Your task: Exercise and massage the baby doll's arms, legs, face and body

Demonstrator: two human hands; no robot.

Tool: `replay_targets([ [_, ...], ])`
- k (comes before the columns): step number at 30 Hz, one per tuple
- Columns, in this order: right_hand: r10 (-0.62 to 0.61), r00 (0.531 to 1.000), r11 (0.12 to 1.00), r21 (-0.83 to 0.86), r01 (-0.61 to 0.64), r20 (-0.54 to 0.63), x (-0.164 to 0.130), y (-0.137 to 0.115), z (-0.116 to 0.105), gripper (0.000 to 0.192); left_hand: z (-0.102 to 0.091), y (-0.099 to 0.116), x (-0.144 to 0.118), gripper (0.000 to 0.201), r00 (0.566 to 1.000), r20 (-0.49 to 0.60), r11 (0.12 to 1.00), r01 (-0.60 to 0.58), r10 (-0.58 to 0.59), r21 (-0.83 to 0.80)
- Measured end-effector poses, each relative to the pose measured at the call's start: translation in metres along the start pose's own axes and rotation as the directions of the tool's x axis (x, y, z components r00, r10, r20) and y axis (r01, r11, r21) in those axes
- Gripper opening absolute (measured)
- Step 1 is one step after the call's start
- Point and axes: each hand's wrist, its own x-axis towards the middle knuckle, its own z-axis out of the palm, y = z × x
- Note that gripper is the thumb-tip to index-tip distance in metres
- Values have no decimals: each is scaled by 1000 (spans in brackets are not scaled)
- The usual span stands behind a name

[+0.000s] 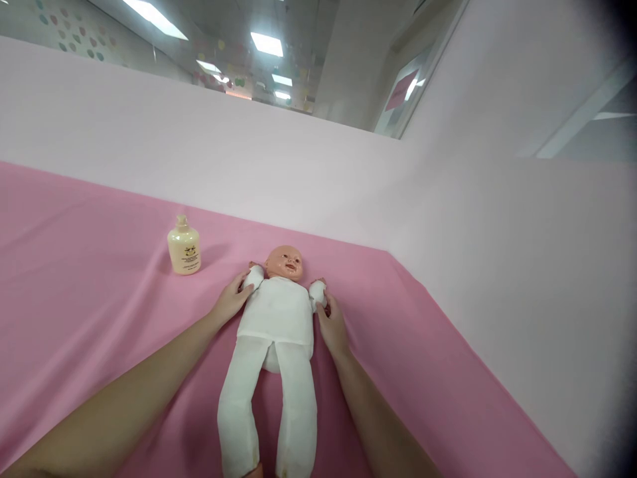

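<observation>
1. A pink cloth point(89, 279) covers the whole flat surface, lightly creased, with faint folds running from the doll out toward the near edge.
2. Pale pink panels point(249, 159) stand upright along the far side and the right side of the cloth and meet in a corner beyond and to the right of the doll.
3. Above the panels, ceiling lights point(266, 44) glow in a room with small coloured shapes on the far wall.
4. The doll point(276, 332) lies on its back in the middle of the cloth, head toward the far panel, legs toward the near edge, dressed in white.
5. A cream bottle point(184, 245) stands upright to the left of the doll's head, a little farther back and well clear of it; its cap is on.
6. The left hand point(231, 300) lies at the doll's arm on that side, fingers loosely curled around the white sleeve.
7. The right hand point(332, 324) rests beside the doll's other arm, fingers together and touching the sleeve end.
8. Both forearms run along either side of the doll's legs, without covering them; nothing lies between the doll and the bottle.
</observation>
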Motion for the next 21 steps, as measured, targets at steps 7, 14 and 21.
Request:
replay_targets([
  [7,15,1000,996,89,-15,2,2,2,-1,59,0,-4,2,69,999,10,995,32,-31,-99],
  [14,30,996,923,381,-59,82,4,-7,-1,47,0,7,0,103,997,-24,915,61,-77,-399],
  [21,64,991,848,517,-118,121,7,2,1,14,3,5,6,35,997,-46,887,40,-69,-461],
])
